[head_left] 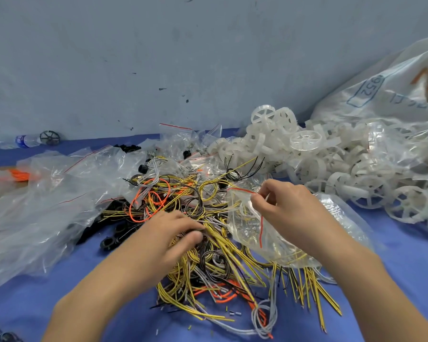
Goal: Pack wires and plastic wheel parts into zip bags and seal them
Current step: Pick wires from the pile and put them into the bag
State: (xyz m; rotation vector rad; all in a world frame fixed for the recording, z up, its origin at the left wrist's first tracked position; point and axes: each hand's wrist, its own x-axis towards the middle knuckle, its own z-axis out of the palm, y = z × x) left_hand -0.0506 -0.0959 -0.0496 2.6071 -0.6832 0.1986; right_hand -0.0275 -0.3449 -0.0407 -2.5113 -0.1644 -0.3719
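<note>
I had two hands (181, 233) out, one water bottle (22, 141) far left, and wires (223, 265) and white wheels (304, 140) beyond counting.

table cover (405, 280): plain blue
wall (158, 58): pale grey-blue, dark specks
wire pile (208, 243): mostly yellow with black striping; orange, black, pale grey mixed in
orange loop (146, 201): bright orange, 10 o'clock of pile
wheels (307, 154): translucent white, spoked, heap at 2 o'clock
dark wheel (50, 137): grey-black, spoked, 10 o'clock by wall
zip bag (247, 225): clear, red seal line
loose bags (47, 193): clear, thin red strips
big sack (393, 95): milky white, blue print
bottle (25, 140): clear, blue-white label
black parts (108, 243): black, 9 o'clock of pile
</note>
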